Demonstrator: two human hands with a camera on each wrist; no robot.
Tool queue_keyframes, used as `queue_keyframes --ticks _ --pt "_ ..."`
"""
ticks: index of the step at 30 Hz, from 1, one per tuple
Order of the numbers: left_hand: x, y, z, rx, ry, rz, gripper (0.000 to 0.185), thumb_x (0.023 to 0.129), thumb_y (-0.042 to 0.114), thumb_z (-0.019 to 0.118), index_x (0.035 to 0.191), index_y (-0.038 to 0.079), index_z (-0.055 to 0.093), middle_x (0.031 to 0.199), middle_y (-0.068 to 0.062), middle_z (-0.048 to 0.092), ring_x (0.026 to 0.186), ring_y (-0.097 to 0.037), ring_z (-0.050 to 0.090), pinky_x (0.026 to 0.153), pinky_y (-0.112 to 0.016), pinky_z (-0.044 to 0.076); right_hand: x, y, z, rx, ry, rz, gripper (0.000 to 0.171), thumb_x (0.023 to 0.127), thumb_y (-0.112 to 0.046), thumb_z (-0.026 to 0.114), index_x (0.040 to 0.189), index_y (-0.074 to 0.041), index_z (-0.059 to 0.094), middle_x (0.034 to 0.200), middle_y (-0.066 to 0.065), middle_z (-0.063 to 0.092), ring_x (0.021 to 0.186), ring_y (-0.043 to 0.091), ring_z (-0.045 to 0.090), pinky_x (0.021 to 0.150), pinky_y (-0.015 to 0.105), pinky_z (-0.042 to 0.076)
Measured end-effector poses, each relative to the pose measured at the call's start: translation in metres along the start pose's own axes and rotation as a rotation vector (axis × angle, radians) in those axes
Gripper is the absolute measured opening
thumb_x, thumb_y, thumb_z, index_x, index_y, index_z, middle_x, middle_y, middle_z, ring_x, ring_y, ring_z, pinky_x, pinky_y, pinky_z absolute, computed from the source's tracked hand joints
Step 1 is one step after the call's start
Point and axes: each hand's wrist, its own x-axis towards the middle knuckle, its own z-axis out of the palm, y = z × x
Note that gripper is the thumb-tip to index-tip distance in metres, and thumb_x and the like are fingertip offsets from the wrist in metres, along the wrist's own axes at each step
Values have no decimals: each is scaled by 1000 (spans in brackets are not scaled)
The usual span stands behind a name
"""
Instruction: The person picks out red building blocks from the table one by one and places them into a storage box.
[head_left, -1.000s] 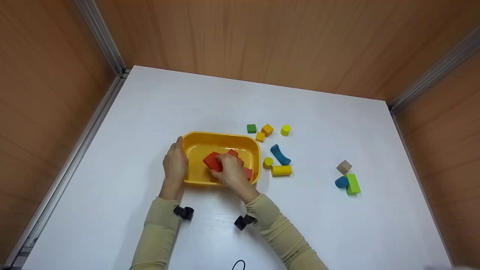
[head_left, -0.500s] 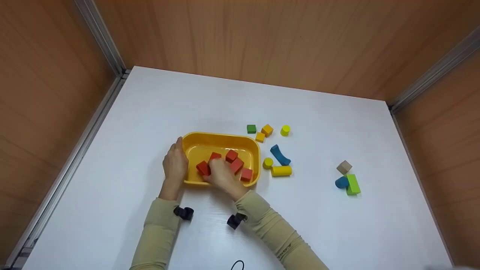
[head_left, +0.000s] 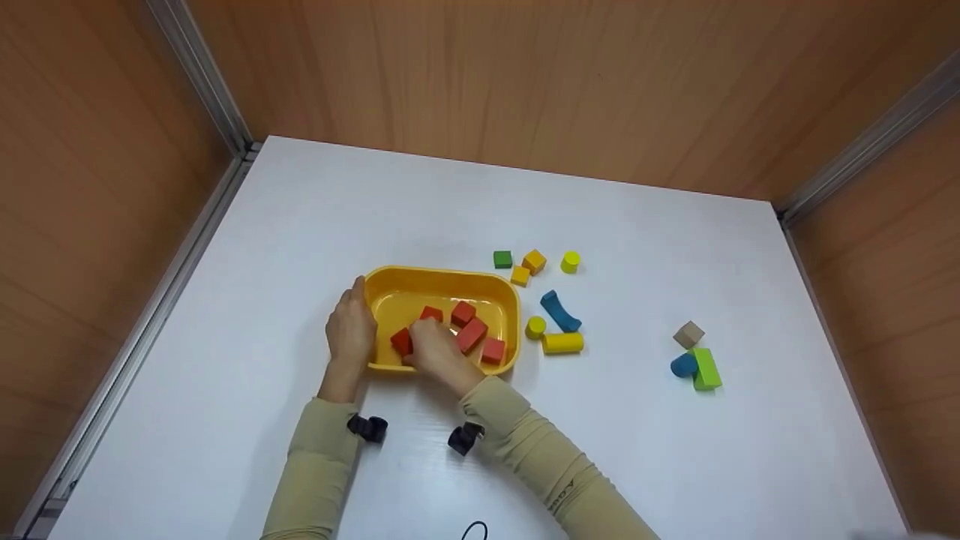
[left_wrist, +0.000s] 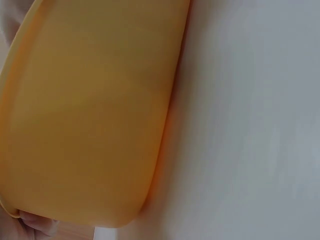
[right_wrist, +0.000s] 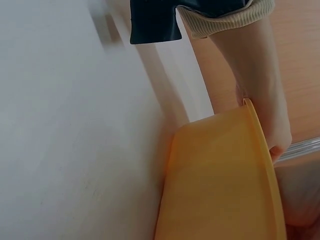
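A yellow tub stands on the white table. My left hand grips its left end, thumb over the rim; the left wrist view shows only the tub's outer wall and one fingertip. Several red blocks lie in the tub, one at the left and others further right. My right hand reaches over the near wall among them, touching the left block; its fingers are hidden. The right wrist view shows the tub's wall and my left hand.
Right of the tub lie a green cube, two orange cubes, a blue arch and yellow cylinders. Further right are a tan cube, a blue cylinder and a green block. Wooden walls enclose the table.
My right hand let the red blocks spread in the tub and slid left and toward me along the near wall. The leftmost red block shifted left. The left hand stayed put.
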Motion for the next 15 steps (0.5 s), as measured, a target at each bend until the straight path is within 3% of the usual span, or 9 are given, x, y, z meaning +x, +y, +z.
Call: queue_keyframes --ticks 7,15 --pt "0 -1 0 -1 -11 -4 38 90 -1 43 128 -4 41 96 -23 57 78 -34 59 69 -43 49 4 -1 3 -72 13 -26 26 64 -20 79 77 -4 63 66 3 57 58 16 52 52 23 44" --pt "1 -1 0 -11 -13 2 38 91 0 42 128 -5 41 95 -23 57 75 -32 58 67 -43 50 7 -3 4 -160 22 -41 23 64 -16 77 78 -5 63 71 5 60 62 19 57 56 26 48"
